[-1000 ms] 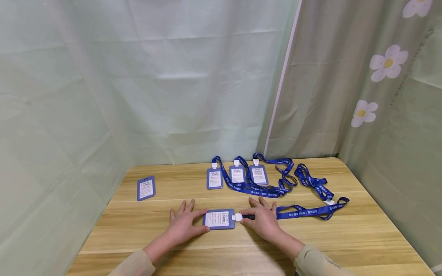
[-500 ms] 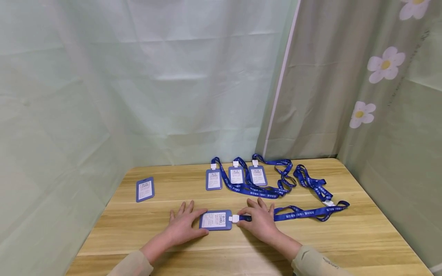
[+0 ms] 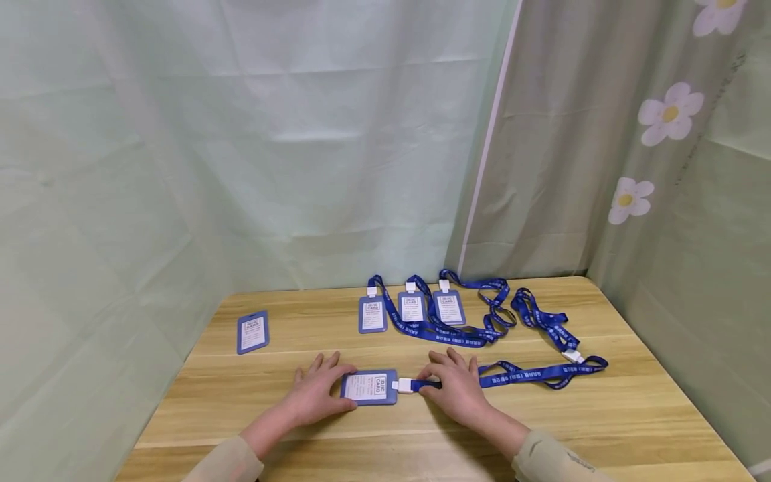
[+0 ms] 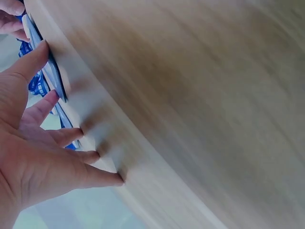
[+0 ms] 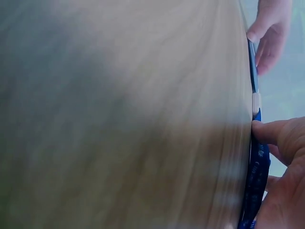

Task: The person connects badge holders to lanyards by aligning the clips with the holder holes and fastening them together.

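A blue ID badge holder [image 3: 369, 388] with a white card lies sideways on the wooden table in the head view. My left hand [image 3: 316, 395] pinches its left end, thumb on the near edge and index finger on the far edge. From its other end, a white clip [image 3: 405, 385] joins it to a blue printed lanyard [image 3: 524, 376]. My right hand [image 3: 454, 388] pinches the lanyard strap just right of the clip, between thumb and index finger. In the right wrist view the strap [image 5: 257, 176] runs below those fingers; the left wrist view shows the holder edge-on.
Three badge holders [image 3: 373, 314] with blue lanyards stand in a row at the back. A single holder [image 3: 252, 333] without a lanyard lies at the left. Another folded lanyard [image 3: 545, 321] lies at the right, its white clip [image 3: 573, 356] touching the held lanyard's loop. Curtains [image 3: 337, 147] surround the table.
The badge holder and clip have slid a little left with my left hand. My right fingers have shifted from beside the clip onto the strap, so more strap shows between.
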`<state>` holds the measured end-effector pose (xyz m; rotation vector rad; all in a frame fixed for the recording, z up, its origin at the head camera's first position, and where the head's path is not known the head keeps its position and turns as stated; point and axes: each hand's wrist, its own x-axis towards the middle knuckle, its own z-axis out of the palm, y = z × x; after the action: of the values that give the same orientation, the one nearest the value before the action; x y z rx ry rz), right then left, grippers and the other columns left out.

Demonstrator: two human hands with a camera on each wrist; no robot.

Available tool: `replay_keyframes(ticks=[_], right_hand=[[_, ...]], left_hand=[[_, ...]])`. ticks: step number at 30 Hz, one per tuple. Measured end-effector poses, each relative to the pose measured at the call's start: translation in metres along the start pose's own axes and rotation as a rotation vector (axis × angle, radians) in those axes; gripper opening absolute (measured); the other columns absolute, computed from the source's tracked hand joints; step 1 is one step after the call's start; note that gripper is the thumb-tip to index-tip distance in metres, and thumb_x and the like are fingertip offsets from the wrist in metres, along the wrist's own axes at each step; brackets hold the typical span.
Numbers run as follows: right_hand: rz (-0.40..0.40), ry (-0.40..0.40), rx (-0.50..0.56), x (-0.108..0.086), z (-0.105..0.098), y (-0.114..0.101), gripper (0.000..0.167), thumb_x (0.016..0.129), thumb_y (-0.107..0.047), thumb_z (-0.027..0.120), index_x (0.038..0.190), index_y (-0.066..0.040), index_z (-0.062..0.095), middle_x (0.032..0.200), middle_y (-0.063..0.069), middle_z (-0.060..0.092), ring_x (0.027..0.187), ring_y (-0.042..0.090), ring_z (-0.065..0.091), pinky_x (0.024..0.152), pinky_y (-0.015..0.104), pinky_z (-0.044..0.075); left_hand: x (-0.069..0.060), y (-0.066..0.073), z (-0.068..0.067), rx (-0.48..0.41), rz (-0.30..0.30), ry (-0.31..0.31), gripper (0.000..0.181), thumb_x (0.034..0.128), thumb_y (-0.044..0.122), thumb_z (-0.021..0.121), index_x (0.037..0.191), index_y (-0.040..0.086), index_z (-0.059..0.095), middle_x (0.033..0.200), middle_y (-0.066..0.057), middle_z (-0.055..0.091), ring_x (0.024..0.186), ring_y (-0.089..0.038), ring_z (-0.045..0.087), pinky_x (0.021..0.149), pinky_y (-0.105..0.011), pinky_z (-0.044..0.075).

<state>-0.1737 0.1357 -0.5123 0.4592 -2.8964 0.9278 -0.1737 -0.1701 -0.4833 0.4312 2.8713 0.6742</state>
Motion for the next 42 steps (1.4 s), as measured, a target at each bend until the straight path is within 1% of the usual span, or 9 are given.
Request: replay_keyframes(ticks=[6, 11, 15, 22, 30, 36, 42], right_hand=[[0.002, -0.005, -0.017, -0.001, -0.003, 0.002, 0.017, 0.087, -0.024, 0.083, 0.1, -0.034, 0.081, 0.144, 0.009, 0.06, 0.143, 0.045, 0.038, 0.108, 0.083, 0.008], [-0.005, -0.003, -0.035, -0.001, -0.004, 0.006, 0.021, 0.087, -0.023, 0.082, 0.106, -0.032, 0.082, 0.143, 0.006, 0.061, 0.143, 0.042, 0.04, 0.109, 0.082, 0.008], [-0.018, 0.013, -0.04, -0.001, -0.006, 0.008, 0.023, 0.088, -0.019, 0.08, 0.108, -0.03, 0.082, 0.14, 0.006, 0.063, 0.141, 0.041, 0.043, 0.109, 0.082, 0.011], [-0.035, 0.038, -0.047, -0.002, -0.01, 0.014, 0.023, 0.088, -0.017, 0.08, 0.108, -0.028, 0.082, 0.136, 0.004, 0.066, 0.138, 0.039, 0.048, 0.109, 0.081, 0.014], [-0.051, 0.034, -0.104, -0.006, -0.017, 0.021, 0.025, 0.088, -0.02, 0.081, 0.113, -0.028, 0.081, 0.137, 0.005, 0.066, 0.136, 0.039, 0.049, 0.111, 0.078, 0.017], [-0.061, 0.048, -0.125, -0.009, -0.024, 0.029, 0.025, 0.088, -0.019, 0.081, 0.113, -0.025, 0.081, 0.136, 0.006, 0.066, 0.135, 0.038, 0.051, 0.113, 0.075, 0.018], [-0.062, 0.069, -0.149, -0.012, -0.031, 0.04, 0.023, 0.088, -0.018, 0.081, 0.111, -0.024, 0.081, 0.135, 0.007, 0.067, 0.133, 0.039, 0.052, 0.115, 0.071, 0.021]], left_hand=[[-0.003, -0.006, -0.004, -0.006, 0.006, -0.015, 0.06, 0.082, 0.042, 0.086, 0.136, 0.024, 0.064, 0.158, -0.023, 0.039, 0.145, -0.056, 0.025, 0.105, -0.085, 0.01], [-0.006, -0.013, -0.007, 0.015, 0.005, 0.006, 0.06, 0.081, 0.041, 0.086, 0.135, 0.024, 0.065, 0.157, -0.025, 0.041, 0.144, -0.058, 0.027, 0.104, -0.086, 0.011], [-0.009, -0.019, -0.011, 0.027, -0.009, 0.017, 0.061, 0.0806, 0.041, 0.087, 0.135, 0.024, 0.065, 0.156, -0.027, 0.04, 0.143, -0.06, 0.026, 0.103, -0.087, 0.01], [-0.015, -0.032, -0.021, 0.04, -0.048, 0.004, 0.062, 0.0807, 0.042, 0.086, 0.136, 0.023, 0.064, 0.156, -0.029, 0.038, 0.143, -0.061, 0.023, 0.103, -0.086, 0.01], [-0.022, -0.047, -0.027, 0.069, -0.051, 0.028, 0.063, 0.0794, 0.042, 0.086, 0.135, 0.021, 0.065, 0.154, -0.033, 0.039, 0.139, -0.066, 0.026, 0.1, -0.088, 0.014], [-0.028, -0.059, -0.033, 0.094, -0.071, 0.05, 0.064, 0.0797, 0.044, 0.086, 0.134, 0.017, 0.064, 0.151, -0.036, 0.04, 0.137, -0.067, 0.028, 0.097, -0.089, 0.02], [-0.033, -0.068, -0.039, 0.113, -0.106, 0.069, 0.065, 0.0804, 0.047, 0.085, 0.132, 0.014, 0.064, 0.15, -0.037, 0.04, 0.136, -0.067, 0.03, 0.097, -0.088, 0.023]])
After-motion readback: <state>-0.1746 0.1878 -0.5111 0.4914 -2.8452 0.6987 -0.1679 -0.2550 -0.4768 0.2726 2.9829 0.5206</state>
